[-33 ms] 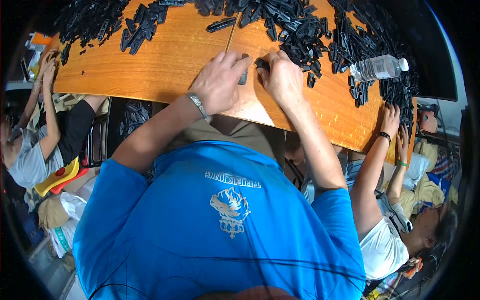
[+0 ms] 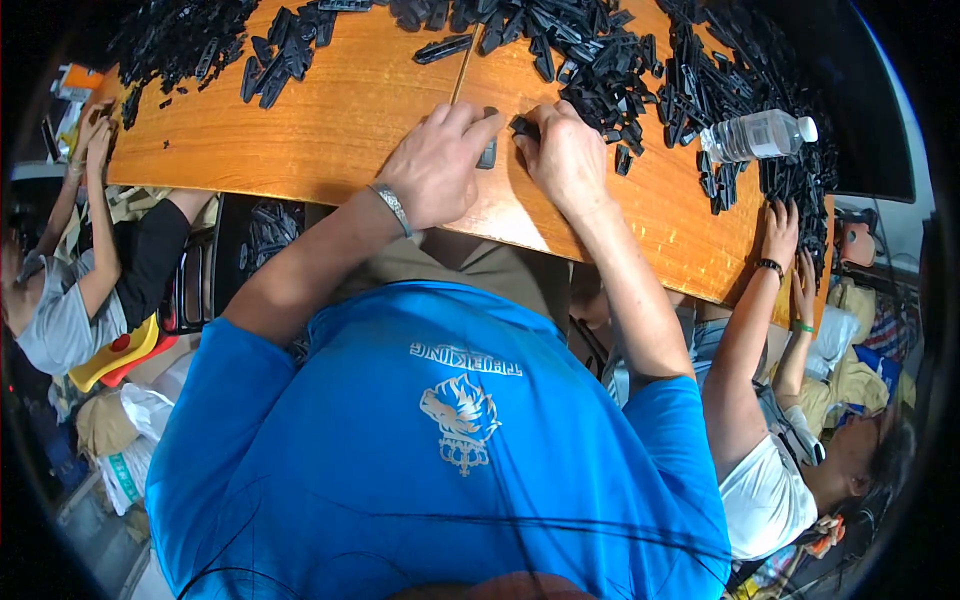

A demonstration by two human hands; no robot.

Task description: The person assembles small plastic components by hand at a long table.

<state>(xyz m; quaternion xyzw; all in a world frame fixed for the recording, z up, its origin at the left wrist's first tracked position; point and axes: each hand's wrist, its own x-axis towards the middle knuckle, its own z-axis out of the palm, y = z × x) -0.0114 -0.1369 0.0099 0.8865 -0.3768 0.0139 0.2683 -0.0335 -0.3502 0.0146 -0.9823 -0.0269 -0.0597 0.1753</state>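
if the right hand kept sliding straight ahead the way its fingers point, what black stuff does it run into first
The right hand already pinches a small black part. Its fingers point up and left, so it would probably meet the dark piece under the left hand first, though depth is unclear.

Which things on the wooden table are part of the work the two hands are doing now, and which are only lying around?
In use:
- left hand, touching a small black plastic part
- right hand, fingers on another black part
- heap of black parts, nearby on the wooden table

Lying about:
- clear water bottle, on its side
- co-workers' hands at the table edge
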